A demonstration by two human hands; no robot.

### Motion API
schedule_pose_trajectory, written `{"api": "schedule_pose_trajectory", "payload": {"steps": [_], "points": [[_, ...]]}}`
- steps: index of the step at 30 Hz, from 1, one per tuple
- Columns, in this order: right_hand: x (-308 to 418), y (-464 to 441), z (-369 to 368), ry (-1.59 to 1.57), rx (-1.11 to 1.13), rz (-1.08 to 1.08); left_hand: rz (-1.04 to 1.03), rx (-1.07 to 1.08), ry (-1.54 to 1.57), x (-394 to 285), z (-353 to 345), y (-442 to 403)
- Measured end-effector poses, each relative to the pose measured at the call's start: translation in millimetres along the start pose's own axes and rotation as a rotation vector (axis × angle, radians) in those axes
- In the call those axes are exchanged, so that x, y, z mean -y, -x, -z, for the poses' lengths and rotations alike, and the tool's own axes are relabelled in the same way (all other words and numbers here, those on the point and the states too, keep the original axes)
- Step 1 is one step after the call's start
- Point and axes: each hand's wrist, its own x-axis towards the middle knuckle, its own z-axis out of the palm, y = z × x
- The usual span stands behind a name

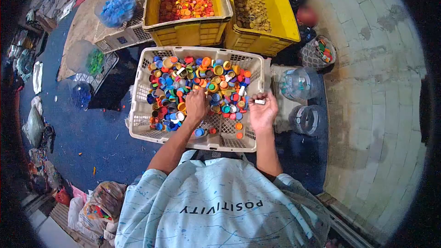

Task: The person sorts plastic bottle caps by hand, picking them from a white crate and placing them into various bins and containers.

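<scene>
A whitish plastic crate [138, 115] holds a heap of bottle caps [170, 82] in many colours. My left hand [197, 106] reaches into the middle of the heap, fingers bent down among the caps; what they grip, if anything, is hidden. Over the crate's right side, my right hand [263, 112] is turned palm up with its fingers curled round a small white cap [260, 102]. Orange caps [239, 135] lie on the crate's floor near my right wrist.
Behind the crate stand a yellow bin [183, 34] of orange and red caps and another yellow bin [280, 14] of yellowish caps. Clear round containers [305, 120] are at the right. A tub of blue caps [117, 10] sits back left. A patterned bag [312, 54] stands back right.
</scene>
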Motion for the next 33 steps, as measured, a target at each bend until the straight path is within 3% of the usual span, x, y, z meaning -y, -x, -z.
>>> {"api": "schedule_pose_trajectory", "payload": {"steps": [2,3,5,6,7,8,9,13,18,22,24,27,29,33], "points": [[-7.3,-3.2,-7.7,0.211,0.033,0.035,0.022,-0.031,0.224,0.9,9.3,0.6],[-15.5,-3.5,-13.5,0.362,0.098,0.044,0.159,0.019,0.404,1.8,16.4,3.8],[-40.9,-10.1,-33.4,0.988,0.138,0.209,0.430,0.116,0.774,3.6,31.6,14.3],[-62.0,-21.6,-35.4,1.047,0.325,0.407,0.591,0.148,1.017,-0.8,53.6,17.2],[-81.0,-33.3,-43.8,1.126,0.477,0.473,0.711,0.140,1.321,6.8,59.8,21.2],[-92.3,-44.1,-51.5,1.489,0.602,0.873,0.778,0.071,1.477,11.6,67.3,29.8],[-102.8,-42.9,-69.5,1.478,0.666,0.672,0.840,-0.004,1.633,5.2,87.1,34.8],[-161.8,-78.6,-90.2,1.506,0.960,0.781,0.840,-0.207,1.859,40.7,105.1,66.8],[-182.9,-104.5,-103.2,1.928,1.203,0.719,1.031,-0.370,1.515,60.1,125.6,79.2],[-188.7,-112.8,-104.8,2.076,1.268,0.775,1.049,-0.177,1.181,72.3,134.7,78.8],[-188.9,-114.5,-103.9,2.047,1.291,0.823,0.929,-0.077,0.924,85.6,121.6,78.2],[-185.2,-110.7,-91.9,1.764,1.097,0.937,0.769,0.148,0.578,114.4,85.9,74.1],[-178.7,-103.5,-88.8,1.588,0.897,0.825,0.711,0.399,0.390,128.7,67.1,69.2],[-163.8,-89.2,-75.5,1.180,0.554,0.544,0.743,0.498,0.030,100.7,68.1,52.2]]}}
